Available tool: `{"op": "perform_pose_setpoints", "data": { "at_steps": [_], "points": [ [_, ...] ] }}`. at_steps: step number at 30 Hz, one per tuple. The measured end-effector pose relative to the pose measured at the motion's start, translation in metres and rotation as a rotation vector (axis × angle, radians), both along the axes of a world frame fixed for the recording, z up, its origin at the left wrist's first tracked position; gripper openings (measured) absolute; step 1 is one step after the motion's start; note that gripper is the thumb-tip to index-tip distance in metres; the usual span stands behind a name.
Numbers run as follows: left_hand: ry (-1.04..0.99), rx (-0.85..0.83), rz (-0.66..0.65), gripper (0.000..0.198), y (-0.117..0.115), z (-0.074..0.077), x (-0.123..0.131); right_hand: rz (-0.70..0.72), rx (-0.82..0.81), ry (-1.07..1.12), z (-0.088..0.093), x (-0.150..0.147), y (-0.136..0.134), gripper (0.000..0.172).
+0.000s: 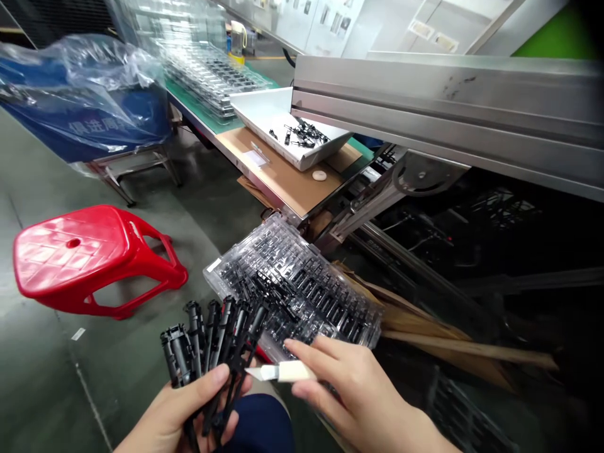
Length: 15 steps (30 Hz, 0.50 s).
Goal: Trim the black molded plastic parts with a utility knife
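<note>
Left hand (pixel 189 409) clamped on black plastic parts (pixel 212 340); right hand (pixel 358 390) pinched a small knife (pixel 283 372). Clear tray (pixel 292 286) just beyond, open floor (pixel 42 377) leftward. Wrists cut off below.

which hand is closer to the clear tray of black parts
Right. The right hand, holding a small knife, has its fingertips at the near edge of the clear tray. The left hand sits lower left of it, gripping a bunch of black parts.

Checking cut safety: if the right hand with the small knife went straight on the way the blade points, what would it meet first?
Probably the black plastic parts in the left hand; the knife tip in the right hand points left at them, though depth is unclear.
</note>
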<state>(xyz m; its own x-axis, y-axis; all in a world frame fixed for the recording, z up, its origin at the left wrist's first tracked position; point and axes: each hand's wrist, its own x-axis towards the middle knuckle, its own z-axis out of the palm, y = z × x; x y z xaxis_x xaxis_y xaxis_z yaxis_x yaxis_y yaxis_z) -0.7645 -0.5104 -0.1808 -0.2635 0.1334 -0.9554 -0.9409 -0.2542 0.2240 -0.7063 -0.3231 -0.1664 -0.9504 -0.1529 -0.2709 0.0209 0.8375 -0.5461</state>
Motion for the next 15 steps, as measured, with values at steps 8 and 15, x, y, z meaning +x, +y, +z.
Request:
{"op": "perform_pose_setpoints", "data": {
  "at_steps": [8,15],
  "points": [
    [-0.004,0.014,0.069,0.042,-0.0004,-0.0126,0.001,0.117,0.134,-0.063,0.0054,-0.0013,-0.0026,0.028],
    [0.072,-0.003,-0.075,0.034,-0.0003,-0.0083,0.006,0.181,0.218,-0.04,0.0096,-0.0074,0.0006,0.026]
  ]
}}
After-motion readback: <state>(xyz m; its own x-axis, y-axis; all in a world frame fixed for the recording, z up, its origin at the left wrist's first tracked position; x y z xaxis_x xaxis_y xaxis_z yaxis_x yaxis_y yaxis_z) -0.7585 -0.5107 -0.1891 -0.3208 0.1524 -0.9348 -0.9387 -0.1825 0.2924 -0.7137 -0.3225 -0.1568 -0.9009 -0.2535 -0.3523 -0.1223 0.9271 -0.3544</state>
